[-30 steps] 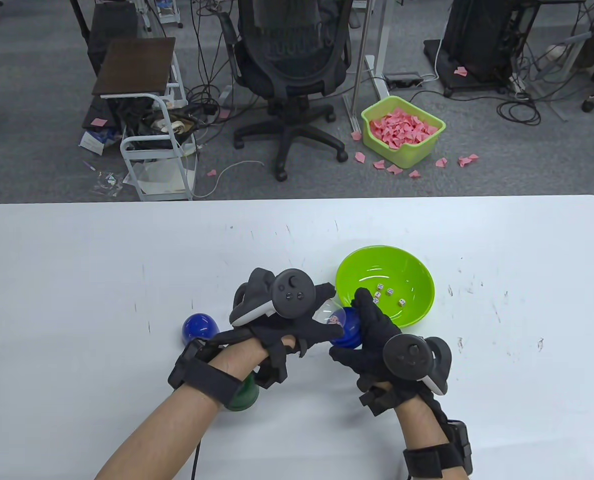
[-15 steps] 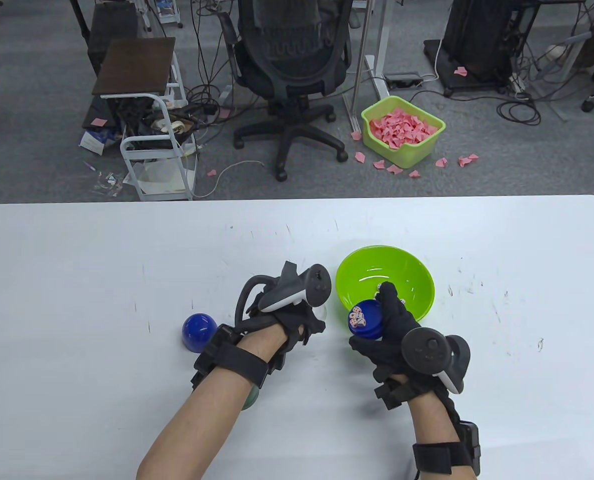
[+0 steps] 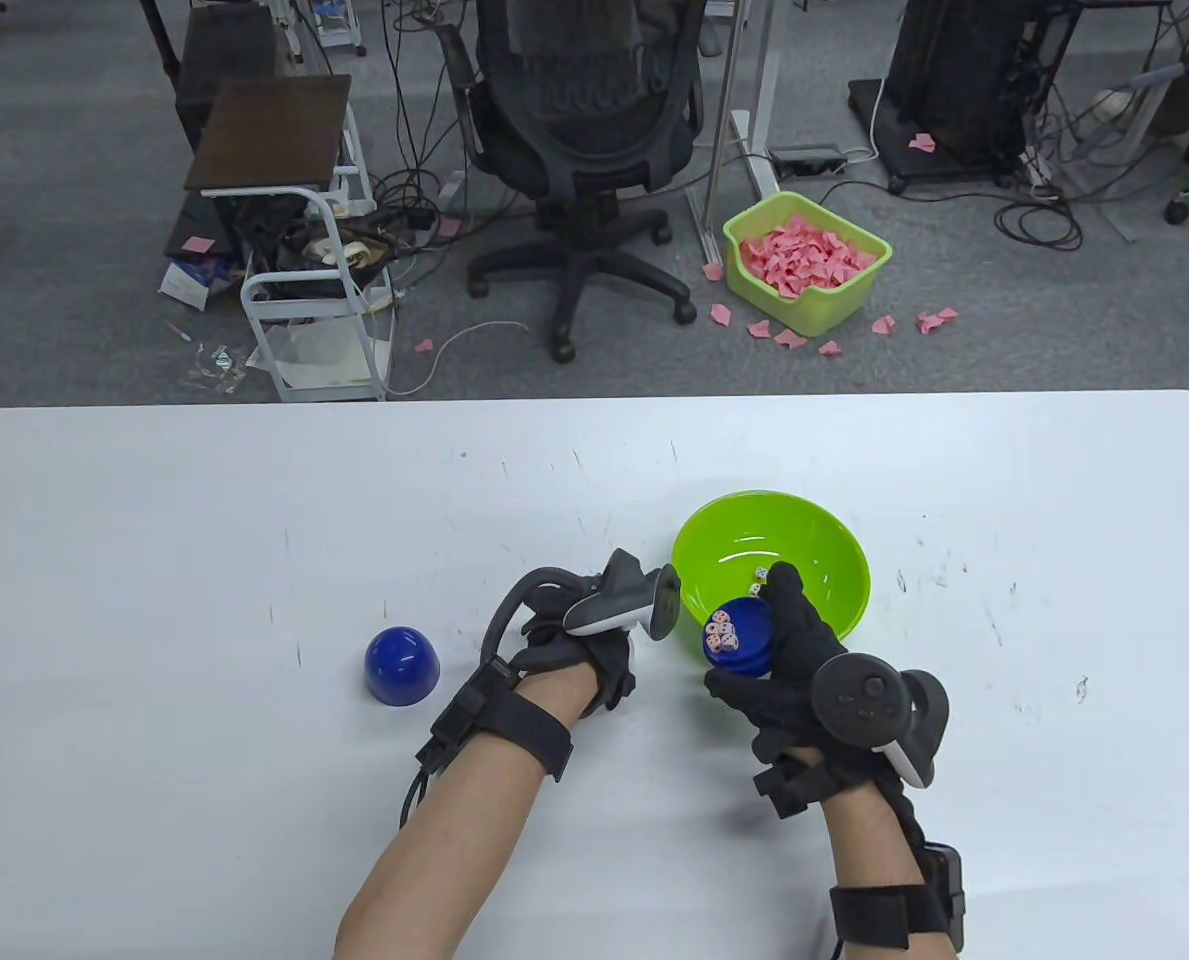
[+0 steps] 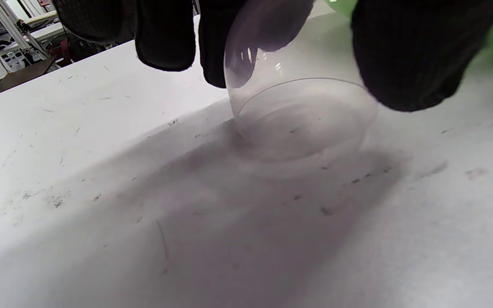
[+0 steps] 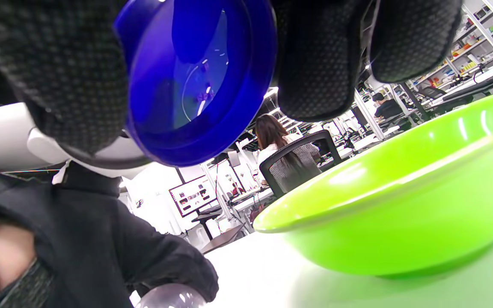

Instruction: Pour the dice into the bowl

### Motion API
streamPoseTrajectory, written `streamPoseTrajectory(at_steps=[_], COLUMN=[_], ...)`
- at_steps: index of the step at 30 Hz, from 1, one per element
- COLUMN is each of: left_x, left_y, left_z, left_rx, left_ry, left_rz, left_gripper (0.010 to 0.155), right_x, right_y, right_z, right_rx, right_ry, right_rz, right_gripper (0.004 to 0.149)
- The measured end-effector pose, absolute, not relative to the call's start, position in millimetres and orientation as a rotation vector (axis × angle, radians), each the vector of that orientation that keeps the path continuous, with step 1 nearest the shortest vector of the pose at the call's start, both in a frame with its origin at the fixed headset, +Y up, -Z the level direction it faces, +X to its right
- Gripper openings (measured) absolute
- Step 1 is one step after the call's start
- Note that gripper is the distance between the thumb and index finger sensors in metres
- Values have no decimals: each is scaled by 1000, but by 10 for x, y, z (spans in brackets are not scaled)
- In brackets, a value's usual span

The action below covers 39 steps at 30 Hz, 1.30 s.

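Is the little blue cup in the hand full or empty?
Not empty: the round blue plastic cup in the right hand holds several white dice, visible from the table view, beside the green bowl.

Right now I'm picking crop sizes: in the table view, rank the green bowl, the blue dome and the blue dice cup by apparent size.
1. green bowl
2. and 3. blue dome and blue dice cup: look alike; the cup is partly hidden by the right hand.

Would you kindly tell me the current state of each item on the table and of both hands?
Blue plastic tray of dice: held open-side up by the right hand, beside the bowl.
Green plastic bowl: upright, a few dice inside.
Clear plastic dome lid: held by the left hand, rim near table.
Blue plastic dome: resting upside down, untouched.
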<state>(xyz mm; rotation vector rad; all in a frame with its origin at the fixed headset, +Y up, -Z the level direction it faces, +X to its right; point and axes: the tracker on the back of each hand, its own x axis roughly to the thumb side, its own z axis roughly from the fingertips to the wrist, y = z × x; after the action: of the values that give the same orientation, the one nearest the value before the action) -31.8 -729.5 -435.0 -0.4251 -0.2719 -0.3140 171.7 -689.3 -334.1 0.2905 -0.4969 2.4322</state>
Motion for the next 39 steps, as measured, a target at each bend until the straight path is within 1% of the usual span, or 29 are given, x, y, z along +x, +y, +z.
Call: streamPoseTrajectory(at_steps=[6,8,12,15,19,24,27,33,39], left_x=[-326,-329,-341,-379,-487,-737,-934,-1353,-1723], left_y=[-7382,-7389,-7379,-7277,-7052,-6789,-6729,-6777,-6800], left_z=[-4324,-4317,-4309,-4292,-4205,-3981,-3823,-3568,-3359], left_rx=[-435,-419,-448,-418,-331,-233,-205,-171,-99], left_ry=[-285,-290,-281,-294,-355,-434,-455,-448,-421], left_rz=[-338,-334,-338,-292,-165,-18,53,167,349], left_gripper=[84,84,87,90,90,90,90,91,90], right_x=[1726,1725,1725,1732,1733,1741,1743,1734,1717], right_y=[-6891,-6892,-6891,-6890,-6892,-6904,-6910,-6915,-6922], right_z=[-3337,-3337,-3337,-3337,-3339,-3342,-3342,-3341,-3344], right_rx=[279,280,280,278,279,269,264,264,265], right_ry=[-492,-490,-486,-487,-487,-485,-480,-478,-484], right_rz=[2432,2436,2440,2436,2436,2440,2443,2455,2467], right_gripper=[109,109,109,109,109,109,109,108,108])
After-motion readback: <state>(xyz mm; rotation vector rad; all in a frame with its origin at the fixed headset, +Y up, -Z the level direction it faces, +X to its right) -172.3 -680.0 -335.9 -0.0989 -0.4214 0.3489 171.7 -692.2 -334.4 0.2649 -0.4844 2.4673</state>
